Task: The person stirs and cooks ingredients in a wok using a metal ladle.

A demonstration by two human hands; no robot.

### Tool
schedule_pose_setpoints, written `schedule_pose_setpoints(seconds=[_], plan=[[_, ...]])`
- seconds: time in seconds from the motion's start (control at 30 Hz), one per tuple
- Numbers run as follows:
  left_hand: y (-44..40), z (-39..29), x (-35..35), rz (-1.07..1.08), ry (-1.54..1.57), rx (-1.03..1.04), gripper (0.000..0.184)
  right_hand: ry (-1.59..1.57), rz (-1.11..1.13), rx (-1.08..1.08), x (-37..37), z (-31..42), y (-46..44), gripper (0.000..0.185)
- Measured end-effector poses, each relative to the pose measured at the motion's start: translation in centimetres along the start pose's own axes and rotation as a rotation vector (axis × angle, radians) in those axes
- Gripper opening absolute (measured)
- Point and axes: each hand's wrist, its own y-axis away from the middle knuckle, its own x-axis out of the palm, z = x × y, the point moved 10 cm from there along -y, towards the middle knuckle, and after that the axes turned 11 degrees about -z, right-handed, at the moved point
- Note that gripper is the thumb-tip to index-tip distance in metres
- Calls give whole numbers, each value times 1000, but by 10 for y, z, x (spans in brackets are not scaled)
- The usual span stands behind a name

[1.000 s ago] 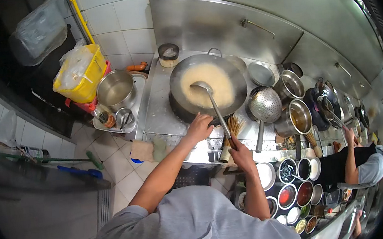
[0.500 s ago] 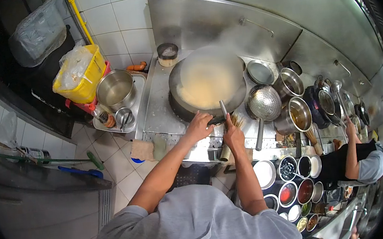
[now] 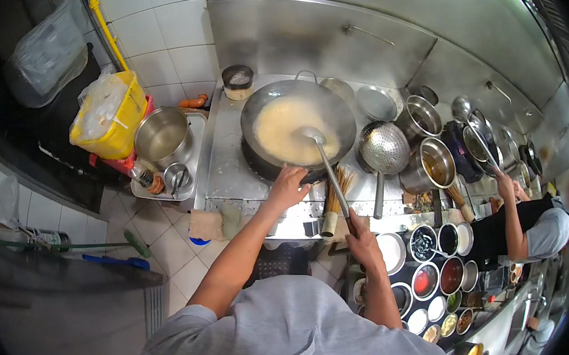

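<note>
A large dark wok [image 3: 343,105] sits on the stove at centre, holding steaming pale yellowish liquid [image 3: 280,133]. My left hand [image 3: 289,188] is closed at the wok's near edge, its fingers round the handle there, which they partly hide. In my right hand [image 3: 363,242], nearer my body, is the handle end of a long metal ladle [image 3: 329,169]. The ladle's bowl is over the right part of the liquid, touching or just above it. A bamboo wok brush [image 3: 333,207] lies beside the ladle, right of the wok.
Right of the wok lie a perforated strainer [image 3: 384,147] and metal pots [image 3: 437,161]. Seasoning bowls [image 3: 426,280] stand near my right arm. A co-worker [image 3: 540,230] works at far right. A tray [image 3: 199,145] with a pot [image 3: 162,136] is at left.
My right hand has moved down and slightly right with the ladle, whose bowl now shows. Steam over the wok has thinned. The co-worker's hands have shifted left and up. The view has shifted slightly.
</note>
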Motion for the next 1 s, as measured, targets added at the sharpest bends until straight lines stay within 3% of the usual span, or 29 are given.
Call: schedule_pose_setpoints(seconds=[0.07,0.17,0.3,0.5,0.57,0.8,1.0], plan=[[-1,-2,-1,8,-17,1,45,-264,67,36,4,-18,9,76],[-2,-1,0,21,-8,-5,45,-366,160,125,-7,-10,21,77],[0,0,-1,8,5,-29,47,-446,171,90,1,-21,7,76],[0,-1,1,43,-29,-27,49,-238,141,-45,38,-12,-38,77],[0,-1,0,65,-48,-51,50,81,109,-32,30,27,-44,76],[2,2,4,73,-69,-55,54,169,-139,-299,77,38,-102,73],[6,2,6,70,-78,-40,55,332,-206,-207,79,32,-122,75]])
